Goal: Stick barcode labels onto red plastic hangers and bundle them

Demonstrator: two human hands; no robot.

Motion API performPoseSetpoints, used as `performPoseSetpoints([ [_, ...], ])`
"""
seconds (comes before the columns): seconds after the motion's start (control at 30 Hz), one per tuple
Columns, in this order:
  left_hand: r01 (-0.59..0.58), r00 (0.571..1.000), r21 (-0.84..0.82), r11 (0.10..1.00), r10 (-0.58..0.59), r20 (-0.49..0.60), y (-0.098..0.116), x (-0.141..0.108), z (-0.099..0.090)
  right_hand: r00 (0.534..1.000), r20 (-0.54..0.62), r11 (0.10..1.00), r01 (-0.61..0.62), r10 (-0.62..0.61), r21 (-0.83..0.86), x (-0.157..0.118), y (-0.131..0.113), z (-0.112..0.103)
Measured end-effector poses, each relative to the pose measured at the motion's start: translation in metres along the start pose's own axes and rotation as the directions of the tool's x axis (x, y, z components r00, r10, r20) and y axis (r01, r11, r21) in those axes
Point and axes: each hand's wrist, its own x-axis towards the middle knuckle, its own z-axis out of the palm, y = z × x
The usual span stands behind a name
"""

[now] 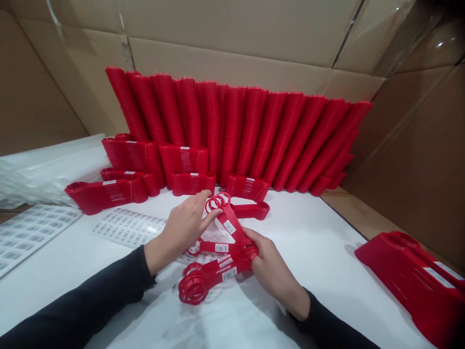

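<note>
So, containers first: cardboard walls [232, 48] run along the back and sides of the bench [308, 232], but I can't tell if they make one big box. The translucent plastic pile [54, 167] on the left edge of the frame might be bags, can't really say, or what's inside.

Now counts. Tall red stacks [232, 131] lean in a row across the upper middle, more than ten, too overlapped for an exact number. In front of them I get six short labelled bundles [192, 184], four left of centre and two around the middle. Two label sheets [29, 232] lie on the bench, one at the left edge, the other partly behind the left forearm. One big red pile [407, 281] sits lower right, two white labels showing on it.

The fanned ring-ended strips [214, 274] are just below centre frame, barcode labels on several; I can't count them all. The right hand [274, 269] is clamped round their bunched right ends. The left hand [185, 225] has thumb and fingers at the rings of the upper strip [230, 220]; can't tell if that grip is pinched shut. A separate red piece [254, 211] lies right behind it.
</note>
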Motion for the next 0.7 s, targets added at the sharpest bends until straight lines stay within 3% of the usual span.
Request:
performPoseSetpoints([
  [0.17,0.016,1.0,-0.337,0.941,-0.023,-0.014,0.003,-0.001,-0.006,0.999,-0.032,1.0,-0.006,0.005,-0.03,0.003,0.002,-0.006],
  [0.27,0.047,0.997,-0.407,0.912,-0.017,0.078,0.008,-0.003,-0.009,0.998,-0.058,0.997,-0.043,0.039,-0.062,0.004,0.005,-0.01],
  [0.43,0.04,0.922,-0.275,0.961,0.07,0.38,-0.011,0.002,-0.01,1.0,-0.026,0.996,-0.003,0.001,-0.088,0.003,0.007,-0.009],
  [0.57,-0.023,0.922,-0.116,0.993,0.066,0.382,-0.032,0.002,-0.001,0.999,0.039,0.997,0.01,-0.007,-0.082,0.002,0.007,-0.003],
  [0.7,-0.087,0.884,-0.088,0.992,0.118,0.452,-0.038,-0.003,0.004,0.998,0.061,0.996,-0.011,0.016,-0.085,0.001,0.009,-0.002],
])
